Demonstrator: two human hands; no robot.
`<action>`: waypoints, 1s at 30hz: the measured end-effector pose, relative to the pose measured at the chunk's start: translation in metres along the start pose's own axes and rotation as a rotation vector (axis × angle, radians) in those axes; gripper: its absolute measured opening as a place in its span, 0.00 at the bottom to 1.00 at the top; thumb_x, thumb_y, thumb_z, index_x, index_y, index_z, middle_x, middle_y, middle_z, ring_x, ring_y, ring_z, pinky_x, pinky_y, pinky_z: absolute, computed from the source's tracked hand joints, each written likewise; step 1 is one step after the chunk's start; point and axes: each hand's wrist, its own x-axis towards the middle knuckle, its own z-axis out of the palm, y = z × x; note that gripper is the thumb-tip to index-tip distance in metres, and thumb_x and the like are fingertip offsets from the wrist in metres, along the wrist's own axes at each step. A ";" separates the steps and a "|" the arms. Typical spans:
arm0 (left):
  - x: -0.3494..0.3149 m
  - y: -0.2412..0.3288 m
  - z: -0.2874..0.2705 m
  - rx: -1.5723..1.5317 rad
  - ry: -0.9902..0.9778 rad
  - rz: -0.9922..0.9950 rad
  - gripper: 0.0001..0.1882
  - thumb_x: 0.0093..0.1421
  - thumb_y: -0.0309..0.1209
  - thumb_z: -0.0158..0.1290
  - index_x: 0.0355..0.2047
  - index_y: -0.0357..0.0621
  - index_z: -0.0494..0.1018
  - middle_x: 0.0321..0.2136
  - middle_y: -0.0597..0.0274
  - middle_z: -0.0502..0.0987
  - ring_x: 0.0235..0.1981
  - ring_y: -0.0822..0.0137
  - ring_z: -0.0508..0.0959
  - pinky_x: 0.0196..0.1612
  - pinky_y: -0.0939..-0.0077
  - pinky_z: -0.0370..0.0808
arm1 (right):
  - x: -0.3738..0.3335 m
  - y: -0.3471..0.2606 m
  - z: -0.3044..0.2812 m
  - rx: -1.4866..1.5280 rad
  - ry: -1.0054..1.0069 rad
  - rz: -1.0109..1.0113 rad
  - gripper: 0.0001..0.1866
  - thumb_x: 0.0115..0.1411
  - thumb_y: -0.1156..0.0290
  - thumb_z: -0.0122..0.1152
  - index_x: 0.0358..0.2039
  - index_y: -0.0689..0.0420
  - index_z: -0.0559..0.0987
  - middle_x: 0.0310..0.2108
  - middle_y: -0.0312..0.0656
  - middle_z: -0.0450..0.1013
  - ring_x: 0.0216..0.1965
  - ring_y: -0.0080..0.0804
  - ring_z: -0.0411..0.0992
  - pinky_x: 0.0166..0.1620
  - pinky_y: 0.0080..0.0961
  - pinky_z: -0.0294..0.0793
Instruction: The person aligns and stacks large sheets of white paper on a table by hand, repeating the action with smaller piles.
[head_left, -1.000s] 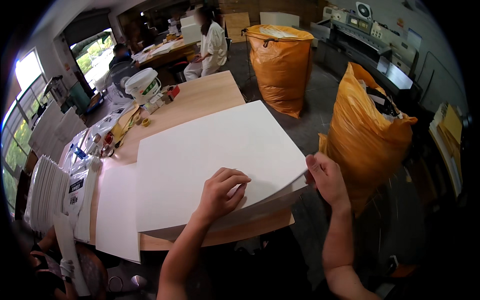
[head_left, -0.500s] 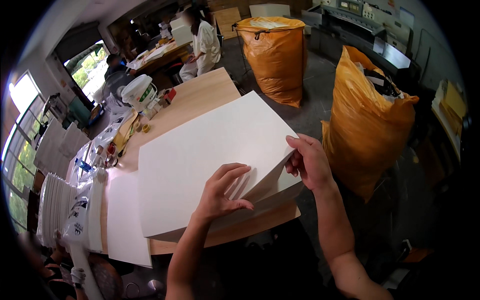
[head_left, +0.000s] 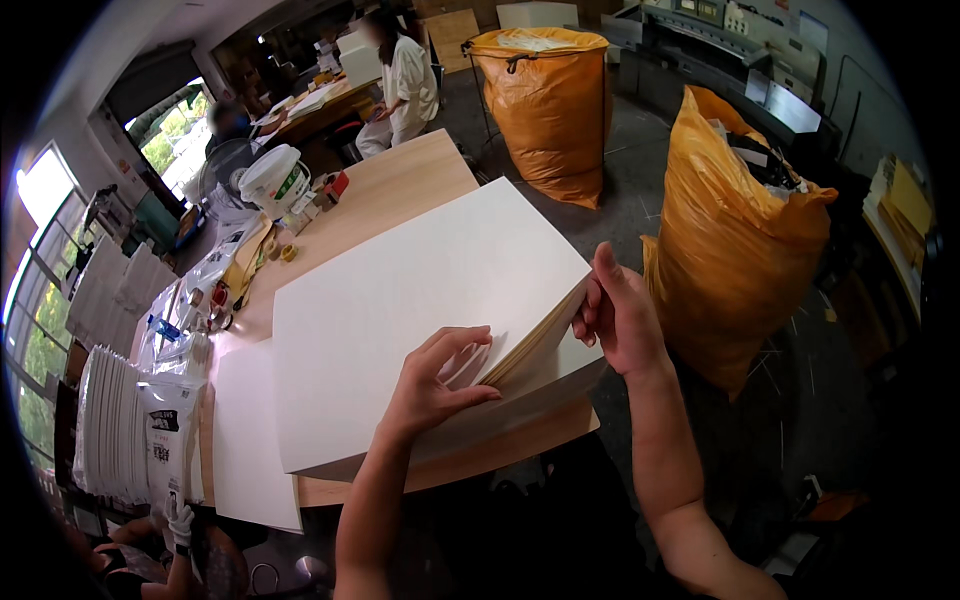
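Note:
A thick stack of large white sheets of card (head_left: pixel 400 290) lies on the wooden table in front of me. Several top sheets are bent up along the near right edge, their layered edges (head_left: pixel 535 345) fanned above the rest. My right hand (head_left: pixel 625 320) is at the stack's right corner, fingers curled against the raised sheets and thumb pointing up, off the top face. My left hand (head_left: pixel 430 385) hovers by the near edge, thumb and fingers spread around the lifted sheets' edge; it grips nothing. Its fingertips cast a shadow on the top sheet.
Another white sheet (head_left: pixel 255 440) lies left of the stack, beside plastic-wrapped bundles (head_left: pixel 110 425). A white bucket (head_left: pixel 275 182) and tape rolls (head_left: pixel 289 253) stand farther back. Two orange sacks (head_left: pixel 545 120) are on the floor at right. A gloved co-worker's hand (head_left: pixel 180 522) shows lower left; other people sit behind.
My right thumb has lifted off the top sheet and now points up. More of the raised sheets' edges show. My left hand has hardly moved. The co-worker's gloved hand at lower left has shifted.

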 end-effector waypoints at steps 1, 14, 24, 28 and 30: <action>0.000 -0.001 0.001 0.003 0.007 0.013 0.29 0.52 0.30 0.73 0.54 0.40 0.77 0.53 0.51 0.80 0.55 0.55 0.80 0.58 0.62 0.76 | 0.000 0.002 -0.001 0.009 0.007 -0.008 0.34 0.65 0.35 0.60 0.20 0.52 0.67 0.16 0.34 0.66 0.16 0.24 0.70 0.19 0.19 0.65; 0.001 0.011 0.007 0.164 0.048 0.129 0.27 0.47 0.30 0.75 0.49 0.49 0.81 0.53 0.53 0.78 0.53 0.51 0.80 0.53 0.62 0.78 | 0.005 -0.004 0.012 0.073 -0.003 0.083 0.19 0.70 0.61 0.60 0.21 0.52 0.73 0.16 0.31 0.67 0.16 0.25 0.73 0.18 0.21 0.63; -0.001 0.002 0.015 0.065 0.224 0.136 0.28 0.49 0.27 0.74 0.51 0.49 0.80 0.58 0.48 0.76 0.60 0.48 0.78 0.57 0.62 0.77 | -0.002 0.002 0.013 -0.268 0.082 -0.088 0.22 0.70 0.56 0.61 0.21 0.53 0.72 0.17 0.31 0.68 0.17 0.18 0.67 0.20 0.17 0.61; 0.002 0.004 0.008 0.167 0.094 0.169 0.27 0.49 0.25 0.73 0.50 0.50 0.80 0.61 0.48 0.74 0.61 0.46 0.77 0.57 0.60 0.78 | 0.001 -0.005 0.023 -0.089 0.069 -0.031 0.20 0.70 0.59 0.61 0.21 0.52 0.72 0.17 0.31 0.68 0.16 0.20 0.69 0.20 0.18 0.62; 0.002 0.012 0.009 0.118 0.028 0.173 0.27 0.47 0.25 0.74 0.49 0.51 0.80 0.61 0.49 0.74 0.60 0.46 0.78 0.57 0.60 0.79 | 0.005 -0.001 0.014 0.056 0.013 0.044 0.19 0.70 0.61 0.61 0.21 0.52 0.73 0.16 0.32 0.68 0.16 0.22 0.71 0.19 0.19 0.63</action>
